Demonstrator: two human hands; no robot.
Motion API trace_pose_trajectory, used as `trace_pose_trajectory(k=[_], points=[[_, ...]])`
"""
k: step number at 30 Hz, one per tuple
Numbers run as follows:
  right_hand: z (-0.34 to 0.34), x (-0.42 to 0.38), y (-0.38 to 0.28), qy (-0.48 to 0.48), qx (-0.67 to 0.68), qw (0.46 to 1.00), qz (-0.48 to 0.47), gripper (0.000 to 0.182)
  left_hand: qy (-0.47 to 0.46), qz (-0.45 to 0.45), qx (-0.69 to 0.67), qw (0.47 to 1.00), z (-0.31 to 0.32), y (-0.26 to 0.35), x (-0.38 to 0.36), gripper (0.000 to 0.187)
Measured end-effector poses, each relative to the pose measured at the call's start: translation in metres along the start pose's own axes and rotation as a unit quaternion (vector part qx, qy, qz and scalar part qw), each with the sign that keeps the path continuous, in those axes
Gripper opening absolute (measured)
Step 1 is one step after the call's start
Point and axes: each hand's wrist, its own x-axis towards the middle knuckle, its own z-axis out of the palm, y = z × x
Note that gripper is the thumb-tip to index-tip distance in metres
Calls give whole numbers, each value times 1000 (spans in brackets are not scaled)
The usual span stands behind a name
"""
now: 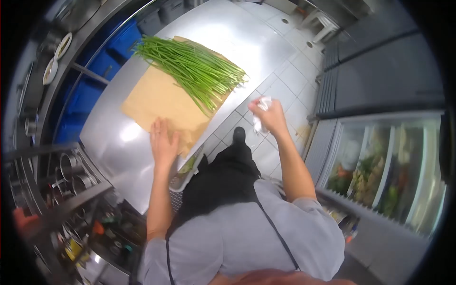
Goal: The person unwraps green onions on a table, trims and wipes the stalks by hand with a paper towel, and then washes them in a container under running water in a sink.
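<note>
A long bundle of thin green stalks (190, 66) lies across a sheet of brown paper (159, 102) on a steel table (118, 142). My left hand (164, 142) rests flat on the near corner of the paper, fingers spread. My right hand (268, 114) is off the table's edge, above the tiled floor, closed around a crumpled white cloth or paper (261, 111). The stalks lie well beyond both hands.
Blue bins (109, 47) sit beyond the table's far side. Shelves of pots and utensils (71, 190) stand at the left. A glass-door fridge (389, 171) with vegetables stands at the right. A mesh basket (183, 178) hangs at the table's near edge.
</note>
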Motion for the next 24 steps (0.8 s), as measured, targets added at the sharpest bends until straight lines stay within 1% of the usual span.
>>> trace_pose_trajectory(k=[1, 3, 6, 9, 12, 15, 18, 21, 24], points=[[-4, 33, 1, 3, -63, 997, -48, 16, 6, -24, 5, 1000, 1, 4, 2, 60], [-8, 103, 2, 8, -181, 971, -154, 22, 16, -77, 13, 997, 2, 17, 9, 58], [-11, 175, -26, -11, -318, 931, -179, 26, 55, -140, 9, 989, 17, 31, 20, 57], [-2, 228, -29, -15, -355, 911, -210, 23, 102, -171, 45, 979, 30, 53, 32, 57], [9, 255, -28, -19, -376, 888, -265, 19, 123, -189, 57, 973, 38, 65, 44, 57], [15, 272, -19, -35, -407, 851, -330, 18, 144, -140, 81, 976, 51, 76, 63, 60], [18, 269, -23, -55, -426, 840, -331, 20, 150, -153, -7, 977, 56, 92, 98, 65], [19, 267, -29, -59, -464, 821, -327, 22, 132, -175, -1, 976, 69, 94, 133, 68], [19, 277, -19, -55, -454, 822, -339, 22, 156, -131, 28, 979, 83, 94, 146, 68]])
